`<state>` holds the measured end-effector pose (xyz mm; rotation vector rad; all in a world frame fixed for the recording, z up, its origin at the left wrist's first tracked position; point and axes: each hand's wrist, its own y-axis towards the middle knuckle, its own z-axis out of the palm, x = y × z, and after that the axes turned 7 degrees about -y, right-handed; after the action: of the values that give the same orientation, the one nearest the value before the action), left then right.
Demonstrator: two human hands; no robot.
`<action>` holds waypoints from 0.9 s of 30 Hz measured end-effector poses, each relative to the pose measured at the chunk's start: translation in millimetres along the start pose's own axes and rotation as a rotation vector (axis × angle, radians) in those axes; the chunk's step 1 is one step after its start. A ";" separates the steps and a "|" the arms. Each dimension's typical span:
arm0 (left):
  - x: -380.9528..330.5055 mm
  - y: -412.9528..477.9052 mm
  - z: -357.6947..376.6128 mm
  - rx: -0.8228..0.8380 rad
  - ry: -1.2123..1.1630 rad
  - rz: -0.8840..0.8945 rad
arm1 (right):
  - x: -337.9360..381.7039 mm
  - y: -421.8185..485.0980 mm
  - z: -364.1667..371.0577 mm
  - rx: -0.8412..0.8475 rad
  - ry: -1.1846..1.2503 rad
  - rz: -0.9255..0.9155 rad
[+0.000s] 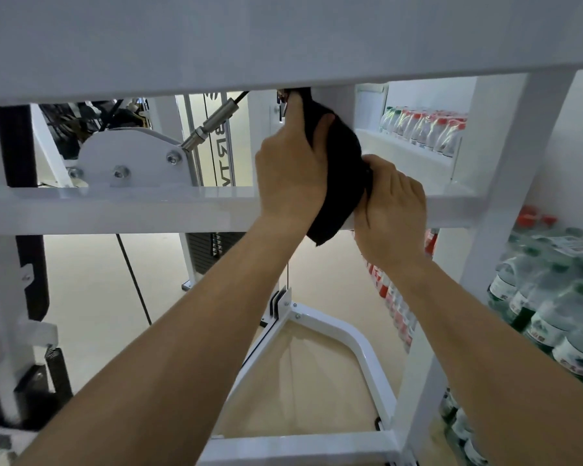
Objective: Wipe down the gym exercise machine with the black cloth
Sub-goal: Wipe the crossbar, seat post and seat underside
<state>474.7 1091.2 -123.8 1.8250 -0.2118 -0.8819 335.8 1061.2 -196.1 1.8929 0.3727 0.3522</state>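
Black cloth [342,169] sat wrapped on a post of the machine [132,156] just under the top beam [283,45], your left hand [292,169] gripping its upper part, your right hand [392,213] clutching its lower edge. Open floor [91,280] showed below the crossbar [115,210]; a cable fitting [212,124] stood left, water bottles [424,127] right.

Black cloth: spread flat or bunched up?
Bunched, not flat. The black cloth is wrapped against a white frame post, gripped by the left hand and right hand.

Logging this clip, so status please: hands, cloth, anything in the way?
Left hand and right hand grip the black cloth from either side. Cloth pressed on the machine's white upright. Steel cable fitting left of hands, not touching.
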 end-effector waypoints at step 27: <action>105.2 -29.8 -88.9 0.394 0.474 0.576 | 85.8 -28.5 -6.6 0.038 -0.069 -0.261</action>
<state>600.3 1114.7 -183.0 2.1112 -0.6007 0.0063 408.3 1112.2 -215.2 1.8603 0.5759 0.1058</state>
